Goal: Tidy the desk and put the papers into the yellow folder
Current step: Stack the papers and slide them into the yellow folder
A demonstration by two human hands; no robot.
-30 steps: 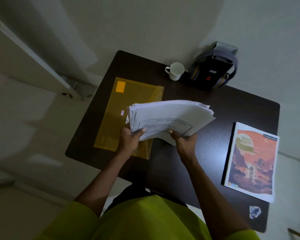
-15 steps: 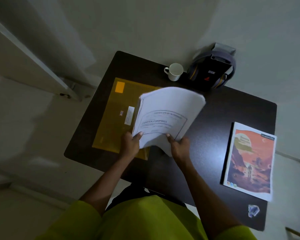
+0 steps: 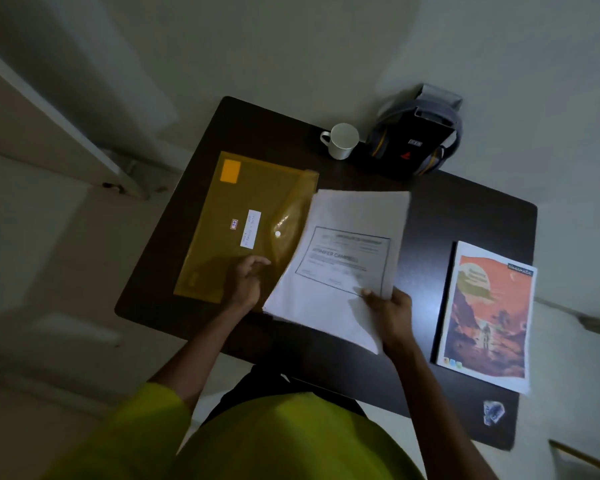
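Right hand (image 3: pixel 390 311) alone pinches the paper stack (image 3: pixel 343 268) by its corner, above the desk (image 3: pixel 465 209); left hand (image 3: pixel 245 284) loose over the yellow folder (image 3: pixel 236 202). Risk: one-corner grip, sheets fan or slide out.

We are looking through one wide-angle camera worn on the head, facing forward and steeply down onto the dark desk (image 3: pixel 465 209) from close above. Our own lime-green shirt (image 3: pixel 274 441) is filling the bottom edge, and pale floor is surrounding the desk.
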